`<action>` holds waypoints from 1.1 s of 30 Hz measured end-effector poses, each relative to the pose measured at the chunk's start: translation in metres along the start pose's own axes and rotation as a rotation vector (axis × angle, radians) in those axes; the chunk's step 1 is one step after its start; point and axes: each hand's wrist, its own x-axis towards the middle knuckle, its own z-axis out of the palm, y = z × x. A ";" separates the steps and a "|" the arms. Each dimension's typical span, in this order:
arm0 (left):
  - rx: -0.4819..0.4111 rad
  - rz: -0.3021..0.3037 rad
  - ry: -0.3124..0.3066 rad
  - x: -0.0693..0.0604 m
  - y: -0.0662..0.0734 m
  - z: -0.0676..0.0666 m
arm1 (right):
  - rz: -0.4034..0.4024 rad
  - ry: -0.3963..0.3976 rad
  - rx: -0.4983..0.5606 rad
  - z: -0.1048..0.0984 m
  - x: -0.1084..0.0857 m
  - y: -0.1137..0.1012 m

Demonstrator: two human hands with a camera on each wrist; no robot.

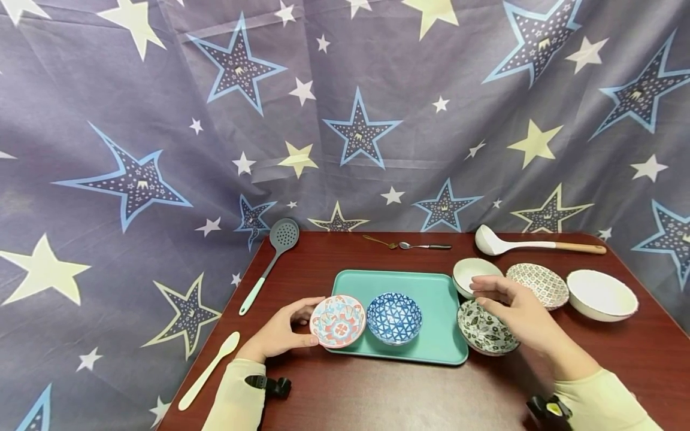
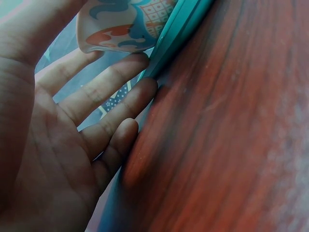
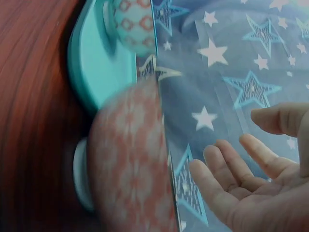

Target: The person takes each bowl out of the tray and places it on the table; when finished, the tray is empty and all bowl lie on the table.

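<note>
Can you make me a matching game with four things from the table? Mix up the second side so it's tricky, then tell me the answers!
Column one:
1. Flowery red-and-blue bowl
2. Leafy bowl
3. Ladle
4. Tray

Column two:
A. Plain blue-green all over
B. By the right hand
C. White and wood-coloured
D. By the left hand

Right pairs: 1-D, 2-B, 3-C, 4-A

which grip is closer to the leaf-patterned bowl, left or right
Right. The right grip is at the back-right of the leaf-patterned bowl, overlapping it in the head view; the left grip is across the tray, beside the pink-rimmed bowl.
</note>
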 end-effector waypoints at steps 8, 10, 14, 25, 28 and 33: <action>0.009 0.001 -0.001 0.000 -0.001 -0.001 | 0.059 -0.111 0.152 0.035 0.018 -0.014; 0.011 0.002 -0.002 0.000 -0.002 -0.001 | 0.086 -0.122 0.162 0.044 0.021 -0.015; 0.015 -0.002 -0.001 0.000 -0.001 -0.001 | 0.124 -0.147 0.203 0.060 0.025 -0.017; 0.014 0.005 0.001 0.000 -0.003 -0.001 | 0.197 -0.159 0.232 0.091 0.029 -0.016; 0.015 0.007 0.002 0.000 -0.003 -0.001 | 0.246 -0.165 0.264 0.099 0.029 -0.014; 0.021 -0.002 0.008 0.000 -0.002 0.000 | 0.336 -0.169 0.372 0.110 0.028 -0.015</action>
